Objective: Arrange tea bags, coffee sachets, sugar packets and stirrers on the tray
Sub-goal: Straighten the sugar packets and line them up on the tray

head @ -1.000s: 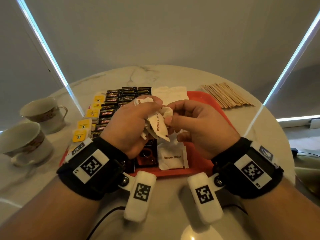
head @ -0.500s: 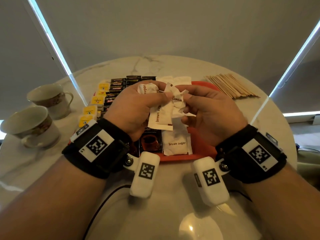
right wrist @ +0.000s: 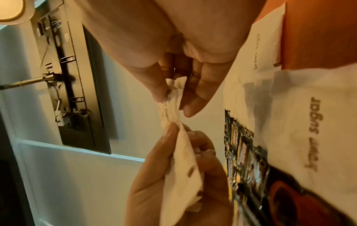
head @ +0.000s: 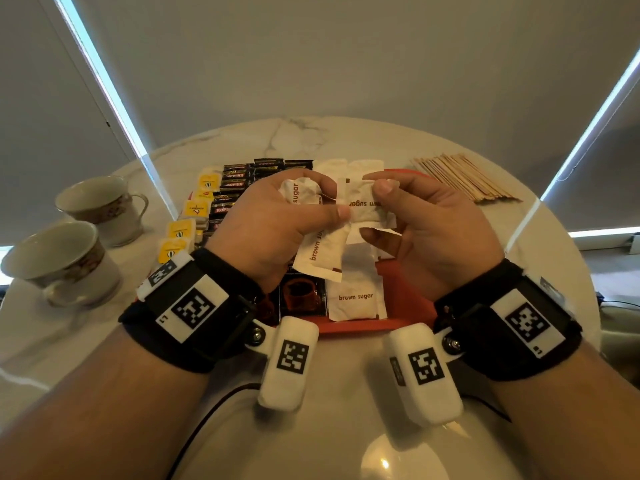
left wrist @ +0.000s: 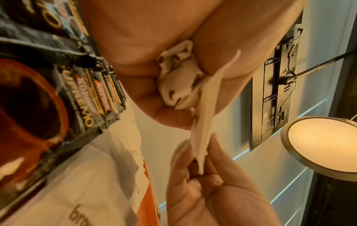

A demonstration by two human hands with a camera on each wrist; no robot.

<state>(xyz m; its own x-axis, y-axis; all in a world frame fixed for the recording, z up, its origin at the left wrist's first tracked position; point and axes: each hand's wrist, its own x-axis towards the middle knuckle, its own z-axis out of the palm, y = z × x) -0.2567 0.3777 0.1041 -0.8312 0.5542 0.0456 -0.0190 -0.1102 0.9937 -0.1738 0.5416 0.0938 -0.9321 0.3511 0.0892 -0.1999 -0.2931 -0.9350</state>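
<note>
**A:** Over the red tray point(head: 405, 285) you had both hands raised. Your left hand point(head: 273, 230) gripped a crumpled bunch of brown sugar packets point(head: 320, 251), fingers curled round them, thumb pressed on top. Your right hand point(head: 433, 226) pinched a single brown sugar packet point(head: 363, 204) between thumb and forefinger at the point where it met the bunch.

**B:** How should you have handled that step?

**A:** My judgement: you needed to draw that one packet free slowly, keeping the left grip firm so the rest did not spill, then lay it flat beside the packet lying at the tray's near edge point(head: 356, 299).

**B:** And what lay around you?

**A:** Two teacups point(head: 62, 258) stood at the marble table's point(head: 311, 136) left edge, off the tray. The wooden stirrers point(head: 460, 178) sat in a pile near the table's far right edge, not yet on the tray. Dark coffee sachets point(head: 239, 174) filled the tray's left part, with yellow tea bags point(head: 180, 230) along its left edge. The tray's right side was bare, so nothing seemed to block you there.
</note>
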